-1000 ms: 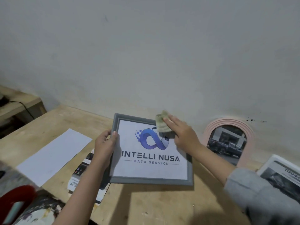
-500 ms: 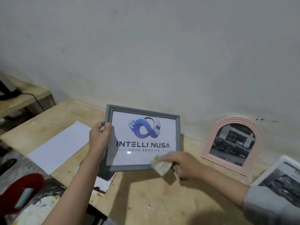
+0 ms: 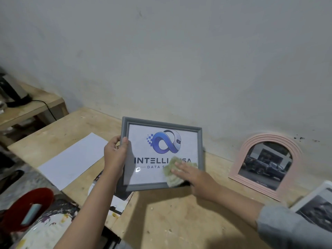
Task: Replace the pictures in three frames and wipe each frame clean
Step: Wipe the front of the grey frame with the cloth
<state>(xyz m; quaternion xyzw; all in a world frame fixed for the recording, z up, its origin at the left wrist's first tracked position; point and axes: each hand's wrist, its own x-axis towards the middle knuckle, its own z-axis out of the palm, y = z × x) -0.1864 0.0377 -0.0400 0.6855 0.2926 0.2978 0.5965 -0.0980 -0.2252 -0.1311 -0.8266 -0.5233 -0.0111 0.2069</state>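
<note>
A grey rectangular frame with a blue logo picture is held tilted above the wooden table. My left hand grips its left edge, thumb on the glass. My right hand presses a pale green cloth flat on the glass at the lower right, covering part of the lettering. A pink arched frame with a truck photo leans on the wall to the right. A white frame with a dark picture lies at the right edge, partly cut off.
A blank white sheet lies on the table to the left. Loose prints lie under the grey frame. A red bowl and a paint-stained surface sit at the lower left. A low wooden shelf with a cable stands far left.
My right hand with the cloth went from the top of the glass down past the lower edge, then back up onto the lower right of the glass. The frame stayed in my left hand.
</note>
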